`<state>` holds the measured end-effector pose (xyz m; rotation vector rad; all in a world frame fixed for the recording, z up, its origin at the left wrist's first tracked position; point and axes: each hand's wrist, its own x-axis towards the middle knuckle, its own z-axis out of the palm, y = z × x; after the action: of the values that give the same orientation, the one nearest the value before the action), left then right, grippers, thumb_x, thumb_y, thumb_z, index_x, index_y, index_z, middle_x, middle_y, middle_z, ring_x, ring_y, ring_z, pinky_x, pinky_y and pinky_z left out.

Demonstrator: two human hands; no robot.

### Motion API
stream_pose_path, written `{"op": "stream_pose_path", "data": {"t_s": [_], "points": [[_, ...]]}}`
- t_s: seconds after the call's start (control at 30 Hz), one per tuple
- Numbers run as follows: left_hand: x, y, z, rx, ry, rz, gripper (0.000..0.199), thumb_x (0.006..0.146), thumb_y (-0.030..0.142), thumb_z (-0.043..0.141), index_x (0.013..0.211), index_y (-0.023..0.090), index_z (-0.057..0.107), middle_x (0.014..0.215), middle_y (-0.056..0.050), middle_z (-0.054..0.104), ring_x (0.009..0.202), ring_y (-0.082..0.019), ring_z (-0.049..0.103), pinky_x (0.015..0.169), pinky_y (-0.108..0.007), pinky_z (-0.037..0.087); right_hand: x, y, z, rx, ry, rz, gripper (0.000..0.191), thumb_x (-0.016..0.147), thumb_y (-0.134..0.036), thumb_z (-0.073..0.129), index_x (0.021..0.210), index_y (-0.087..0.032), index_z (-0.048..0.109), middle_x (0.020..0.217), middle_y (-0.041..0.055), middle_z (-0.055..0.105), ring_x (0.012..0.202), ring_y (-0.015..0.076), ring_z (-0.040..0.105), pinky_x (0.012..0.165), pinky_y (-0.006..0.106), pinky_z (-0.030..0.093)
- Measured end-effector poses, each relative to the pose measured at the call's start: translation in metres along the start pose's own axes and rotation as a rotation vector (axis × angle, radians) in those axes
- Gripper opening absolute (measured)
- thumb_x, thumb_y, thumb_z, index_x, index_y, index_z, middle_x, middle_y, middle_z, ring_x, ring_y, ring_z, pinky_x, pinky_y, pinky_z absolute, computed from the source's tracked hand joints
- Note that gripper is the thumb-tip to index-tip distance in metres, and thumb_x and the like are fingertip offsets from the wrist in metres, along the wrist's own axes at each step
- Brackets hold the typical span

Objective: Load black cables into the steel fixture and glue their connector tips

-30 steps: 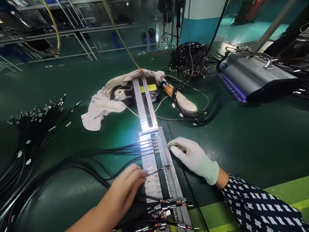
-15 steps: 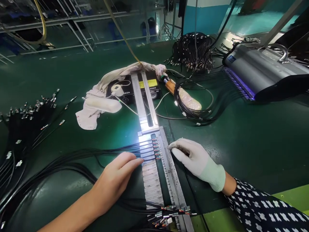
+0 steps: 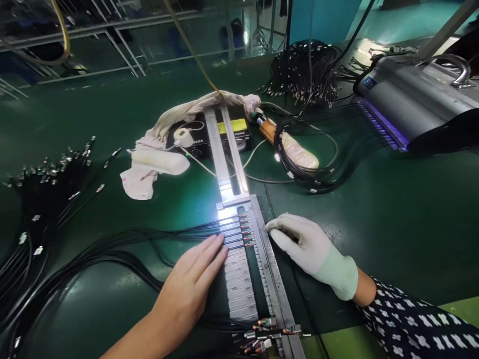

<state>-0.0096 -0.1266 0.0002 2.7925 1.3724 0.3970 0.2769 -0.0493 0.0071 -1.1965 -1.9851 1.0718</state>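
My left hand (image 3: 194,279), bare, lies with its fingers stretched out over black cables (image 3: 209,231) set side by side on a slotted metal fixture (image 3: 239,281). The fingertips touch the lowest cables on the fixture's left strip. Stripped, coloured wire ends (image 3: 247,234) of these cables show across the fixture's middle gap. In a white glove, my right hand (image 3: 305,247) rests against the fixture's right rail, its fingers curved, with a gap between thumb and forefinger. I see nothing held in it.
More cable ends (image 3: 267,331) lie across the fixture's near end. Cable bundles (image 3: 41,199) are at left and a heap (image 3: 303,70) at the back. Behind the fixture stand a black box (image 3: 198,149), a cloth (image 3: 140,184) and a tape-wrapped handle (image 3: 297,149). A grey machine (image 3: 422,94) glows purple at right.
My left hand has gone from thumb and forefinger close together at the lowest cable to fingers laid flat over the cables. My right hand stays by the rail. The view has shifted slightly.
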Motion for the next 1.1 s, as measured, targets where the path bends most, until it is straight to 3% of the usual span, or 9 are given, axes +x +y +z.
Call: {"op": "stream_pose_path", "data": {"t_s": [0.2,0.3,0.47,0.67,0.8,0.93,1.1], "points": [[0.010,0.000,-0.005,-0.032,0.023,0.036,0.046,0.091,0.004,0.041,0.135,0.011,0.049,0.143,-0.013,0.054,0.136,-0.022,0.045,0.109,-0.038,0.043,0.001,0.001,0.002,-0.017,0.034,-0.029,0.016,0.095,-0.020,0.053,0.097,-0.024,0.068,0.090,0.0011,0.070,0.080,0.0181,0.064,0.073,0.033,0.051],[0.020,0.003,-0.010,-0.019,0.020,0.052,0.040,0.092,0.008,0.045,0.132,0.011,0.052,0.139,-0.013,0.057,0.129,-0.024,0.050,0.105,-0.042,0.045,0.001,0.000,0.002,-0.034,0.047,-0.041,0.016,0.095,-0.019,0.054,0.098,-0.023,0.069,0.090,0.0007,0.070,0.078,0.0171,0.064,0.072,0.031,0.050],[0.043,0.012,-0.009,0.005,-0.034,0.114,0.046,0.095,0.015,0.046,0.141,0.010,0.044,0.144,-0.013,0.053,0.131,-0.027,0.047,0.107,-0.046,0.043,0.000,-0.001,0.001,-0.050,0.054,-0.055,0.015,0.094,-0.017,0.055,0.097,-0.021,0.069,0.092,0.0015,0.071,0.082,0.0175,0.065,0.075,0.031,0.050],[0.059,0.021,-0.004,0.023,-0.021,0.059,0.036,0.095,0.016,0.044,0.128,0.012,0.058,0.129,-0.013,0.063,0.120,-0.030,0.054,0.101,-0.048,0.048,0.001,-0.001,0.001,-0.049,0.055,-0.055,0.014,0.094,-0.016,0.056,0.096,-0.021,0.068,0.091,0.0012,0.071,0.081,0.0170,0.065,0.074,0.030,0.049],[0.053,0.021,-0.004,-0.029,-0.015,0.054,0.038,0.096,0.014,0.043,0.133,0.010,0.053,0.131,-0.013,0.061,0.122,-0.026,0.053,0.102,-0.043,0.047,0.002,0.000,0.001,-0.045,0.054,-0.058,0.014,0.094,-0.017,0.055,0.096,-0.021,0.068,0.091,0.0011,0.071,0.082,0.0169,0.064,0.074,0.030,0.049],[0.038,0.014,-0.006,-0.116,0.001,0.085,0.046,0.097,0.010,0.042,0.143,0.009,0.041,0.145,-0.012,0.051,0.136,-0.020,0.042,0.113,-0.036,0.037,0.001,0.001,0.000,-0.038,0.043,-0.056,0.013,0.094,-0.018,0.056,0.095,-0.022,0.068,0.090,-0.0003,0.070,0.082,0.0166,0.064,0.075,0.029,0.048],[0.030,0.010,-0.006,-0.087,-0.014,0.102,0.047,0.095,0.008,0.043,0.143,0.010,0.042,0.147,-0.011,0.050,0.140,-0.020,0.039,0.115,-0.037,0.033,0.000,0.000,0.000,-0.027,0.040,-0.038,0.013,0.094,-0.019,0.056,0.096,-0.022,0.068,0.092,-0.0006,0.070,0.083,0.0164,0.064,0.076,0.029,0.048]]}}
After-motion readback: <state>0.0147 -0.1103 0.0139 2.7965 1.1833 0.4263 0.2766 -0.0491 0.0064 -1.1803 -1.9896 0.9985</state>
